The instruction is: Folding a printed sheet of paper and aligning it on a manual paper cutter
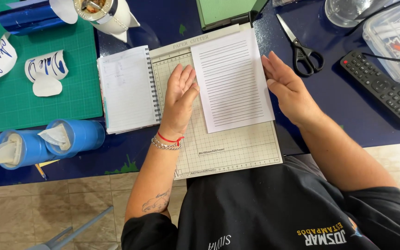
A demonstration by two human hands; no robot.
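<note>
While both hands lay flat and held nothing, the left hand (180, 95) pressed the paper trimmer's grid board (228, 153) just left of the lined sheet (231, 81), touching its edge; the right hand (287, 90) braced the opposite edge, apparently squaring the sheet.

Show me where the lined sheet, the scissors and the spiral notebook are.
lined sheet (231, 81), head view, middle of the ruled page.
scissors (307, 56), head view, on the black handles.
spiral notebook (127, 88), head view, centre of the open white page.
</note>
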